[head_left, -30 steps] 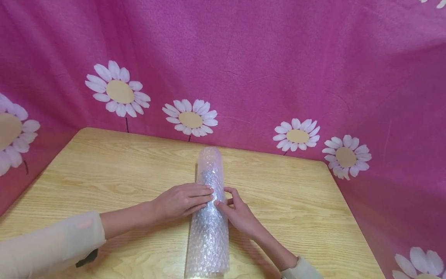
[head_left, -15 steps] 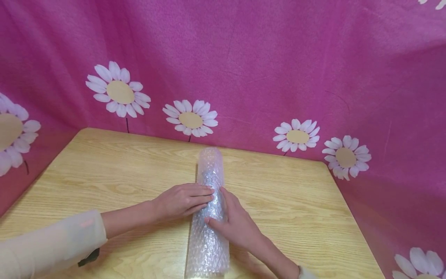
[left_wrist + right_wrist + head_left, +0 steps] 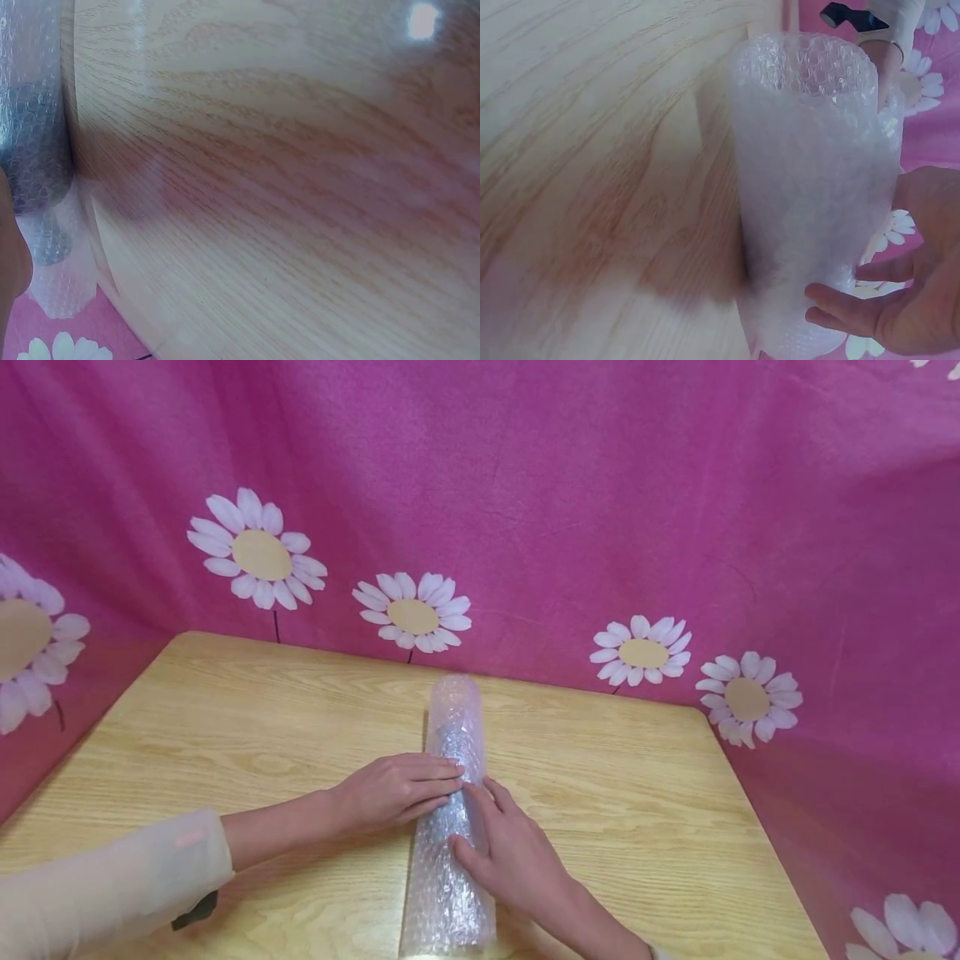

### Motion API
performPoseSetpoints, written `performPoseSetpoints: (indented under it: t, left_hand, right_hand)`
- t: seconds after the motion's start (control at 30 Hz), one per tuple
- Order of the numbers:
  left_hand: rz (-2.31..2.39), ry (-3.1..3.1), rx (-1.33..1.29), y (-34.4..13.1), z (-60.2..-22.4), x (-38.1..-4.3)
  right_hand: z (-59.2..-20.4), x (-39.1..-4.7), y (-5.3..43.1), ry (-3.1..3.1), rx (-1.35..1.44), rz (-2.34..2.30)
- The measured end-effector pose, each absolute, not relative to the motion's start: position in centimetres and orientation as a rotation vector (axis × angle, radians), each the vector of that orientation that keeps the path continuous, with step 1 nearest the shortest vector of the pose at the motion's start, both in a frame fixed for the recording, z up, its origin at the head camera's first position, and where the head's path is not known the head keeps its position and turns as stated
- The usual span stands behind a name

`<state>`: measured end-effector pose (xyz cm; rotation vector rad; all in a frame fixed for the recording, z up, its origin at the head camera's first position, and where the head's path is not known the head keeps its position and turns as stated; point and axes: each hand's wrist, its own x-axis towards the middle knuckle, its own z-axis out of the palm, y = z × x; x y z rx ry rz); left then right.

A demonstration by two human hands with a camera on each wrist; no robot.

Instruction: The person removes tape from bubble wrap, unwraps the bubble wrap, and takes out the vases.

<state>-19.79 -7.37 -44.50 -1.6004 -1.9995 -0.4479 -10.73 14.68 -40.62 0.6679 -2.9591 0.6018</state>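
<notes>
A clear bubble wrap roll (image 3: 453, 877) lies lengthwise on the wooden table (image 3: 247, 718). Through the layers, a darker round-ended thing (image 3: 34, 150) shows in the left wrist view; its kind is hidden. My left hand (image 3: 386, 792) rests flat across the top of the roll from the left, fingers straight. From the right, my right hand (image 3: 517, 860) touches the roll's side, its thumb nearer to me and its fingers spread and relaxed. In the right wrist view, the near end of the wrap is an open tube, and right fingertips (image 3: 832, 300) lie against its side.
Behind the table and along both sides hangs a pink cloth (image 3: 525, 510) printed with white daisies. The roll's far end lies close to the table's back edge. Wooden tabletop extends on both sides of the roll.
My right hand has slid forward over the roll's right side, its thumb and fingers spreading apart, then shifted slightly. The left hand and the roll have stayed nearly in place.
</notes>
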Motion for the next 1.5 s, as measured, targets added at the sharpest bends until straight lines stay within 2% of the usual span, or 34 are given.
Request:
performPoseSetpoints:
  t: [0.6,1.07,1.5]
  left_hand:
    - [-0.426,-1.933,-1.603,-7.2,-44.5,-19.8]
    - [-0.499,-2.017,-1.579,-7.1,-44.4,-19.6]
    - [-0.46,-1.88,-1.586,-6.8,-44.7,-20.0]
  right_hand:
    - [-41.0,-11.2,14.9,-2.563,0.901,0.353]
    - [-41.2,-11.5,14.3,-2.418,0.954,0.072]
    - [-41.5,-11.9,14.5,-2.419,0.983,0.136]
